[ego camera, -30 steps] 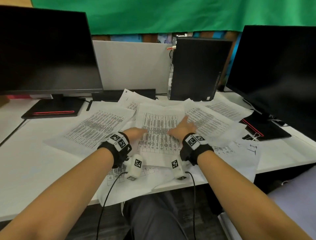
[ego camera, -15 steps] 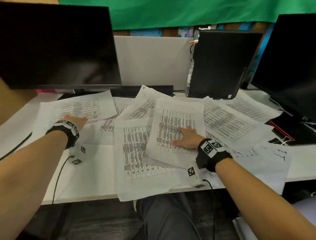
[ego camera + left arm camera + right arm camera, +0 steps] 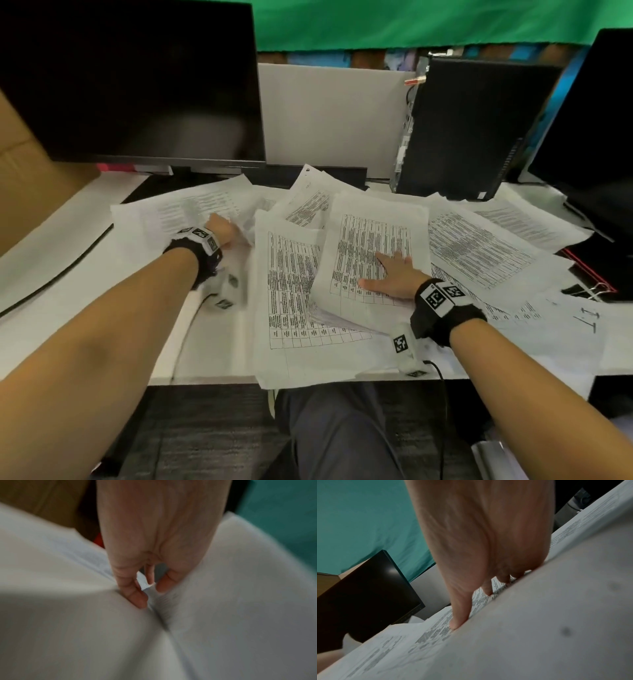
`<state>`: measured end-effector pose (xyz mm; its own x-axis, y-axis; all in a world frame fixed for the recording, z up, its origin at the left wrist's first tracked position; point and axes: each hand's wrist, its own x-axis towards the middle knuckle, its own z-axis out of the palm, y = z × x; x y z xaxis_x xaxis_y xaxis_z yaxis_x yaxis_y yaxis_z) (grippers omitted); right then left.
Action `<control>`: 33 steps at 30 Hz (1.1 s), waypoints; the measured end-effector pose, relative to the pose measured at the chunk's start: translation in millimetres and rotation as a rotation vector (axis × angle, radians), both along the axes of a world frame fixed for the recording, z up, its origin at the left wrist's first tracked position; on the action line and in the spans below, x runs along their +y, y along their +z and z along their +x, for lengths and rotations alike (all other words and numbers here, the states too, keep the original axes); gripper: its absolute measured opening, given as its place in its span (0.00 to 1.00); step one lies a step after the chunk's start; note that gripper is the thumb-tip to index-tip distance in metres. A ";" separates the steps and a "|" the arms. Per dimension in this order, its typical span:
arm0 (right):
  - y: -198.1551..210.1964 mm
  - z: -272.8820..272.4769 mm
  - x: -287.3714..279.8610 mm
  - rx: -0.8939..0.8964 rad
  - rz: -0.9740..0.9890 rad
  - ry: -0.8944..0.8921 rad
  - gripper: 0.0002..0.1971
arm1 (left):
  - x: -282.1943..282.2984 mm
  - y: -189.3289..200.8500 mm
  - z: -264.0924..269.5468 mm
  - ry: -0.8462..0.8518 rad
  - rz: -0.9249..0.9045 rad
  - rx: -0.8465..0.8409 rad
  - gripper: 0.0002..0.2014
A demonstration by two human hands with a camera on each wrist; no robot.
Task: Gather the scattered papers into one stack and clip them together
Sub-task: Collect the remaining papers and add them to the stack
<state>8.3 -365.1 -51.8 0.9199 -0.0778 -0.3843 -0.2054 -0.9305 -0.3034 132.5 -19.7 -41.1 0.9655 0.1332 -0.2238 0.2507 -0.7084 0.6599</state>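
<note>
Printed white papers lie scattered over the desk. My right hand [image 3: 383,274] rests flat, fingers spread, on the top sheet [image 3: 370,233] of the middle pile; in the right wrist view its fingertips [image 3: 458,623] press on the print. My left hand [image 3: 227,233] is on the left sheet [image 3: 171,212] and looks blurred. In the left wrist view its thumb and fingers [image 3: 137,599] pinch a raised fold of that paper [image 3: 68,615]. More sheets [image 3: 479,246] fan out to the right. A black binder clip [image 3: 594,291] lies at the right on a monitor base.
A dark monitor [image 3: 137,85] stands at the back left, a computer tower [image 3: 472,130] behind the papers and another monitor [image 3: 596,120] at the right. A cardboard box [image 3: 30,178] is at the far left. Papers overhang the desk's front edge [image 3: 205,379].
My left hand went from the middle pile out to the left sheet and now drags it right toward the pile, bunching it. My right hand has stayed flat on the top sheet.
</note>
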 end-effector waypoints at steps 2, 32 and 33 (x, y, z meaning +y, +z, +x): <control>0.6 0.2 0.3 -0.003 0.001 -0.001 0.50 | -9.8 2.8 1.6 0.165 -0.542 0.025 0.24; 98.1 -17.3 58.9 -0.257 0.711 0.050 0.45 | -32.3 235.9 -110.5 -0.039 0.003 -1.019 0.15; 106.1 -20.2 69.1 -0.280 0.855 0.053 0.39 | -32.2 235.3 -107.2 -0.036 -0.121 -0.977 0.12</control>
